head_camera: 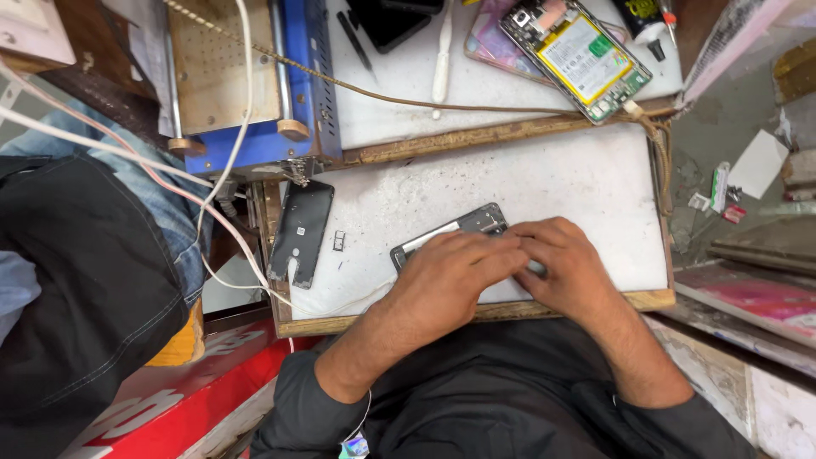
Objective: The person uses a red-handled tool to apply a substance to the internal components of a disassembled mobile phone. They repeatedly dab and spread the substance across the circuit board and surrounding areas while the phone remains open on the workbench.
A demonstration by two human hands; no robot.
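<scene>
My left hand (459, 272) and my right hand (565, 263) lie side by side on a dark opened phone (463, 228) that rests flat on a white work board (586, 183). Both hands press down on it with fingers curled, covering most of its lower half. Only its upper end shows past my left fingers. A small metal card tray (339, 241) lies on the board just left of the phone.
A black phone back cover (301, 231) sits at the board's left edge. Behind are a blue machine with a perforated plate (223, 64), another opened phone with its battery showing (578, 55), a white plastic tool (442, 51) and cables. A person in dark clothes sits at left.
</scene>
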